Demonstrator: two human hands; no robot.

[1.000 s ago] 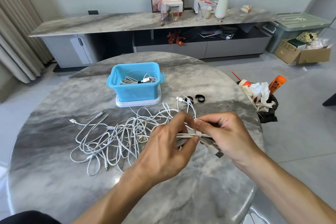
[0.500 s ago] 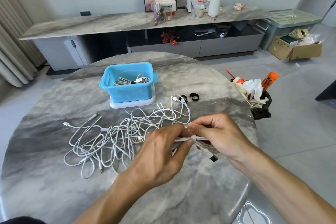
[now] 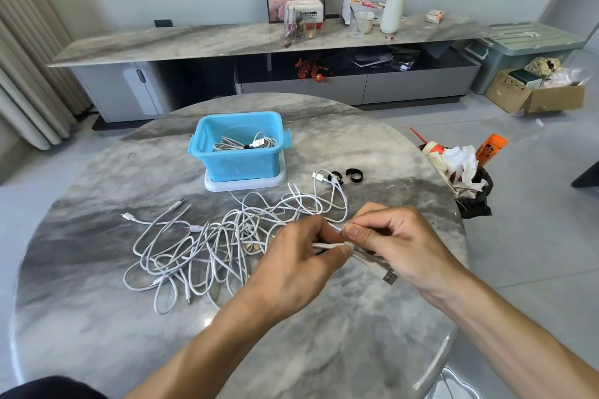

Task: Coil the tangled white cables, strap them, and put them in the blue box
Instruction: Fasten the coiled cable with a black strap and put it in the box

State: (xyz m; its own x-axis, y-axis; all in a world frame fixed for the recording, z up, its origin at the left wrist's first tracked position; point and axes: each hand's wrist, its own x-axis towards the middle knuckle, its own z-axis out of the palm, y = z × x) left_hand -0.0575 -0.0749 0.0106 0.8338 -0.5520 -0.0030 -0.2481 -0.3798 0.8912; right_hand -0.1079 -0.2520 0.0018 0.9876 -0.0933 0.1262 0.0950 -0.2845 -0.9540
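My left hand [image 3: 291, 266] grips a folded bundle of white cable [image 3: 366, 257] above the round marble table [image 3: 97, 317]. My right hand [image 3: 395, 243] pinches the same bundle at its middle, thumb against a pale strap wrapped round it. A USB plug [image 3: 390, 278] hangs out below my right palm. A tangle of white cables [image 3: 207, 246] lies on the table left of my hands. The blue box [image 3: 241, 159] stands behind the tangle on a white lid [image 3: 246, 183], with one strapped white cable [image 3: 246, 143] inside. Two black straps [image 3: 345, 175] lie right of the box.
A black bin [image 3: 470, 185] full of rubbish, with crumpled paper and an orange bottle, stands beyond the table's right edge. A long marble sideboard [image 3: 227, 39] with small items runs along the far wall. A cardboard box [image 3: 534, 97] sits on the floor at far right.
Both hands stay together on the bundle. My right thumb has shifted over the strap at the bundle's middle. The camera view has drifted slightly.
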